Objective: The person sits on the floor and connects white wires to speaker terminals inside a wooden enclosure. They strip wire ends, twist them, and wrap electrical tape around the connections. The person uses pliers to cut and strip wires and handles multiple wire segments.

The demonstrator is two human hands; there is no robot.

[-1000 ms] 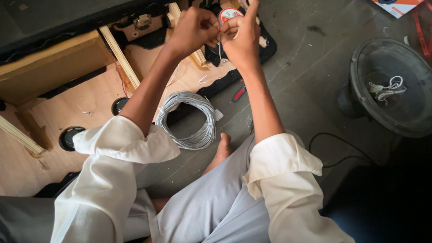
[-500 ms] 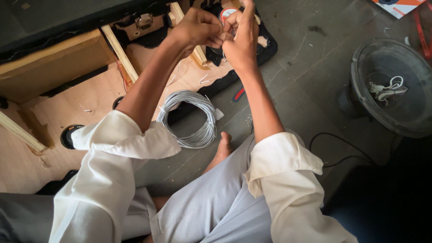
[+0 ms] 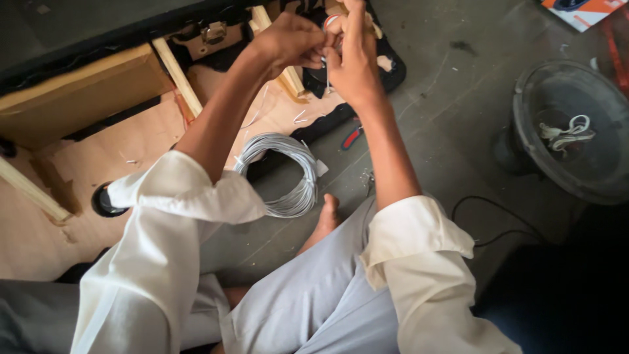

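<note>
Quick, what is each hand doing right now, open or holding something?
Left hand: closed, pinching a thin grey wire.
Right hand: closed on a small red-and-white roll at the fingertips.

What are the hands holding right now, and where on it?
Both hands, left hand and right hand, pinch a small roll with a red rim at the fingertips; the exact hold cannot be told.

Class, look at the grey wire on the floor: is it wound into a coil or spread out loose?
Wound. The grey wire lies as a neat round coil of many stacked loops on the floor, below the left hand and right hand.
</note>
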